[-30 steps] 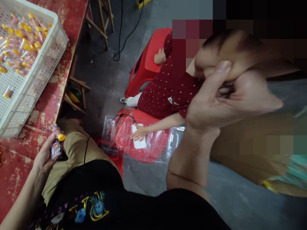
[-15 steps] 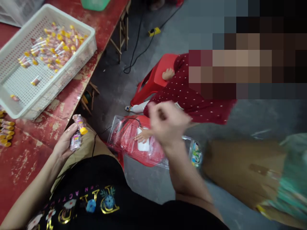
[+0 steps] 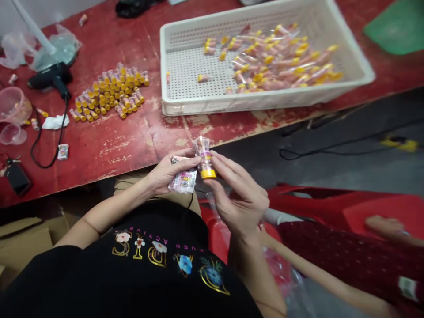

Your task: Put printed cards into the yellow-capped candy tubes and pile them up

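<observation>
In the head view, a small clear tube with a yellow cap (image 3: 208,173) and a pink printed band is held upright between my hands, cap downward. My left hand (image 3: 162,174) is closed around flat printed plastic sleeves (image 3: 184,182), its thumb pressed against the tube's left side. My right hand (image 3: 240,194) has its fingertips at the tube's right side and its thumb near the cap. The right hand's exact hold is partly blurred. Both hands are just off the edge of the red table (image 3: 132,152).
A white perforated crate (image 3: 185,107) holds many similar tubes. Stacked tubes (image 3: 111,90), a black heat gun (image 3: 53,78) with its cord, a pink tub (image 3: 13,104) and keys (image 3: 11,162) lie leftward. At right, a person's arm (image 3: 318,269) reaches beside red stools (image 3: 380,212).
The view has swung left toward the table. My right hand has come from the right, above the red stool, to the tube at my left hand. My left hand still holds the sleeves.
</observation>
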Motion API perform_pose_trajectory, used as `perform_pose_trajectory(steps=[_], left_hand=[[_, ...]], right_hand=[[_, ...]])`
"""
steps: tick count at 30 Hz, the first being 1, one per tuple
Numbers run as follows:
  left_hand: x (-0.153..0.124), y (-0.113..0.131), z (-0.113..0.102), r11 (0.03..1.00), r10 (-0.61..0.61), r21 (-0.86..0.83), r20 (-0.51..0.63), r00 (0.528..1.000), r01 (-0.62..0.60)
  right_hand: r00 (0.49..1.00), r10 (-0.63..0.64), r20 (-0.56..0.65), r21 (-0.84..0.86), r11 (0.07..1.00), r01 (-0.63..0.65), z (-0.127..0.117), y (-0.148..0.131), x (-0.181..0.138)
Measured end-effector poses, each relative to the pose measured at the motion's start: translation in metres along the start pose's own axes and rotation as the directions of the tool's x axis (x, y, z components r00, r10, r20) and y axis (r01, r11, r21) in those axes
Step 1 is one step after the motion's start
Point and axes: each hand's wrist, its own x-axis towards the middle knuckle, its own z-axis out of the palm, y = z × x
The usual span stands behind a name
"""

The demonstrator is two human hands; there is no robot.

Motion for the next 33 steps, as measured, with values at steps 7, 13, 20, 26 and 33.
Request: perform_pose_trajectory(steps=[7,13,20,26,33], left_hand=[[-0.016,0.011,-0.027,0.996,0.073,-0.038,-0.158,0.985,-0.080],[-0.012,0.016,-0.051,0.991,0.080,-0.088,-0.230,0.970,-0.102],[0.006,0.031,-0.071,0.980,0.077,-0.157,-0.270,0.960,-0.122],[0.019,0.043,-0.092,0.952,0.074,-0.252,-0.356,0.932,-0.172],[0.055,0.075,-0.128,0.897,0.154,-0.277,-0.534,0.831,-0.345]], right_hand=[[0.999,-0.018,-0.043,0.040,0.999,0.020,0.045,0.003,0.016],[1.000,0.006,0.001,0.042,0.999,-0.006,0.073,0.013,0.025],[0.996,0.085,0.041,0.016,0.996,-0.086,0.099,0.028,0.042],[0.988,0.144,0.047,0.086,0.985,-0.148,0.133,0.039,0.056],[0.963,0.255,0.090,0.186,0.946,-0.267,0.209,0.104,0.095]])
